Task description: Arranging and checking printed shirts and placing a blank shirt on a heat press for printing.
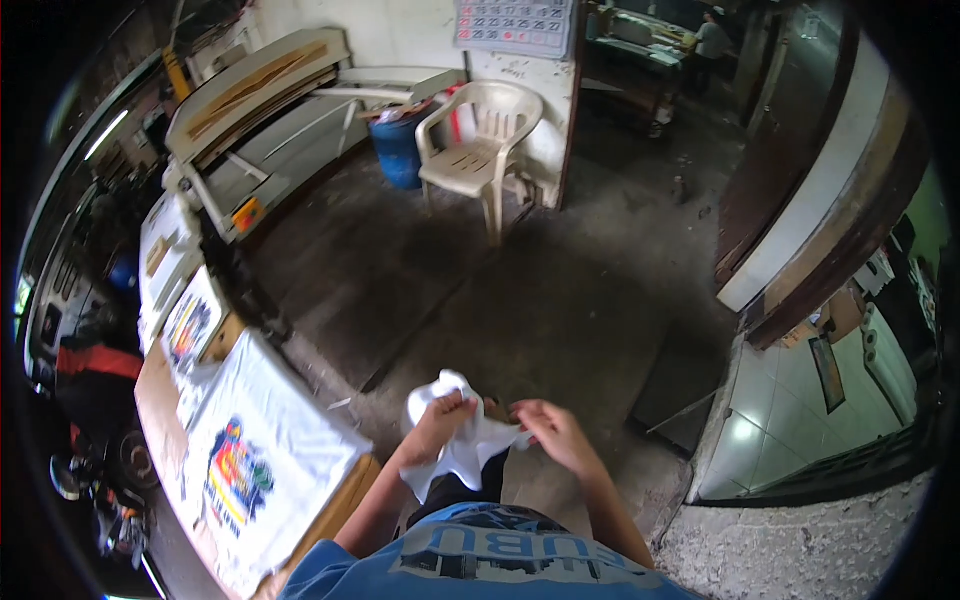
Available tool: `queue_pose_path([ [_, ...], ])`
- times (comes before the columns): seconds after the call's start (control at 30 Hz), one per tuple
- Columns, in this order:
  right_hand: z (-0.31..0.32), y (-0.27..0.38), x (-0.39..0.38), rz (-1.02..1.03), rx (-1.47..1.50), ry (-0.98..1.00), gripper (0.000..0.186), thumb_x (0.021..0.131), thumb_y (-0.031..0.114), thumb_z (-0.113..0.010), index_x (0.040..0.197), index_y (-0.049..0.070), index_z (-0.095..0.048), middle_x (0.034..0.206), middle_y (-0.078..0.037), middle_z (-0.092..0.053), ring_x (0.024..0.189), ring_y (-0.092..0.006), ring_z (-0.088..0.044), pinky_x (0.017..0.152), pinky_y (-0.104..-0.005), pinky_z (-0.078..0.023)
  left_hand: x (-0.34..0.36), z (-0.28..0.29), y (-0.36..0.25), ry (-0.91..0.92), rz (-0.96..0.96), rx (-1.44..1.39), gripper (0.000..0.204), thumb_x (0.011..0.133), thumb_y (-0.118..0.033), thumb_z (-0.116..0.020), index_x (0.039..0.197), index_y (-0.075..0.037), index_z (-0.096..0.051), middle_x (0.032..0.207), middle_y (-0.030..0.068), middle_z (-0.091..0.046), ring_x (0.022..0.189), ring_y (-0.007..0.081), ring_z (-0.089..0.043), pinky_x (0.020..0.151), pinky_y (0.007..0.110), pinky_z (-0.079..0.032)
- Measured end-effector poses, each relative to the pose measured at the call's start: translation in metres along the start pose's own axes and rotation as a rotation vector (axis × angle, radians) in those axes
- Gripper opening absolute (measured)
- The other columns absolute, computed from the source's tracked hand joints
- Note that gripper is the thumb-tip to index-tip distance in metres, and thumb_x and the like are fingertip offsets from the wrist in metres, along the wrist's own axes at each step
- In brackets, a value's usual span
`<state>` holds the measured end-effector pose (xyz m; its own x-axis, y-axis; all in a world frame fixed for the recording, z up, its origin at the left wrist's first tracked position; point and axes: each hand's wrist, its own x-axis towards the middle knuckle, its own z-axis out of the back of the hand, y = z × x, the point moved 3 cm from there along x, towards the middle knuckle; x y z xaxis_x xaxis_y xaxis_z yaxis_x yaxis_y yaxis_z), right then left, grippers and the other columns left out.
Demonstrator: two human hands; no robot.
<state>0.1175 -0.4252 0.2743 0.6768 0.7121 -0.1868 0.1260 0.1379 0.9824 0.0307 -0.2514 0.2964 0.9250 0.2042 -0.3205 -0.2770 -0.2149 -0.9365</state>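
Observation:
A bunched white cloth [462, 450], perhaps a garment, hangs in front of my body. My left hand [443, 418] is closed around its upper part. At the cloth's right edge is my right hand [555, 432], its fingers drawn together on a corner of the fabric. To my left, a white T-shirt [290, 410] with a colourful print lies spread over a wooden board. Beyond it, a smaller printed white cloth [192, 318] lies on the same long table.
A beige plastic armchair [468, 165] stands ahead by the wall, next to a blue drum [398, 152]. Long pale frames [260, 100] lean at the back left. On the right, a doorway with a raised sill [690, 470] opens to a tiled floor. A person [712, 42] stands far off.

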Motion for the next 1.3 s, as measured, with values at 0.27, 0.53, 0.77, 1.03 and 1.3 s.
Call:
queue_pose_path([
  [0.27, 0.038, 0.081, 0.160, 0.205, -0.229, 0.004, 0.034, 0.089, 0.029, -0.044, 0.110, 0.003, -0.051, 0.097, -0.006, -0.056, 0.089, -0.0130, -0.051, 0.074, -0.0255, -0.043, 0.148, -0.009, -0.077, 0.711, -0.008, 0.345, 0.022, 0.086, -0.021, -0.048, 0.093, -0.002, -0.055, 0.077, -0.0006, -0.052, 0.076, 0.0076, -0.046, 0.069, 0.023, -0.039],
  [0.53, 0.070, 0.149, 0.269, 0.061, -0.566, 0.561, 0.049, 0.082, 0.040, -0.051, 0.106, -0.002, -0.053, 0.085, -0.013, -0.060, 0.080, -0.0214, -0.057, 0.069, -0.0306, -0.045, 0.242, 0.057, -0.181, 0.658, -0.036, 0.267, 0.029, 0.084, -0.027, -0.054, 0.088, 0.001, -0.058, 0.072, -0.0002, -0.052, 0.069, 0.0075, -0.045, 0.060, 0.022, -0.038],
  [0.77, 0.109, 0.217, 0.379, 0.179, -0.884, 0.573, 0.019, 0.072, 0.020, -0.064, 0.074, 0.002, -0.061, 0.062, -0.015, -0.056, 0.052, -0.0206, -0.054, 0.052, -0.0292, -0.041, 0.278, 0.132, -0.177, 0.471, -0.007, 0.606, 0.038, 0.073, -0.027, -0.061, 0.100, 0.000, -0.057, 0.086, 0.0122, -0.061, 0.080, 0.0177, -0.055, 0.071, 0.029, -0.042],
  [1.03, 0.162, 0.231, 0.571, 0.129, -1.286, 0.628, 0.019, 0.066, 0.018, -0.065, 0.078, 0.004, -0.061, 0.072, -0.016, -0.059, 0.064, -0.0289, -0.058, 0.059, -0.0364, -0.044, 0.391, 0.227, -0.223, -0.265, -0.134, 0.573, 0.018, 0.072, -0.008, -0.057, 0.089, -0.001, -0.058, 0.075, 0.0088, -0.060, 0.071, 0.0114, -0.054, 0.065, 0.026, -0.043],
  [1.3, 0.204, 0.323, 0.816, 0.773, -0.901, -0.238, 0.020, 0.071, 0.006, -0.054, 0.091, 0.008, -0.057, 0.075, -0.016, -0.060, 0.073, -0.0342, -0.058, 0.061, -0.0395, -0.046, 0.543, 0.241, -0.410, -0.740, -0.537, 0.325, 0.025, 0.070, -0.002, -0.053, 0.095, -0.001, -0.054, 0.078, 0.0090, -0.059, 0.073, 0.0108, -0.052, 0.063, 0.024, -0.042],
])
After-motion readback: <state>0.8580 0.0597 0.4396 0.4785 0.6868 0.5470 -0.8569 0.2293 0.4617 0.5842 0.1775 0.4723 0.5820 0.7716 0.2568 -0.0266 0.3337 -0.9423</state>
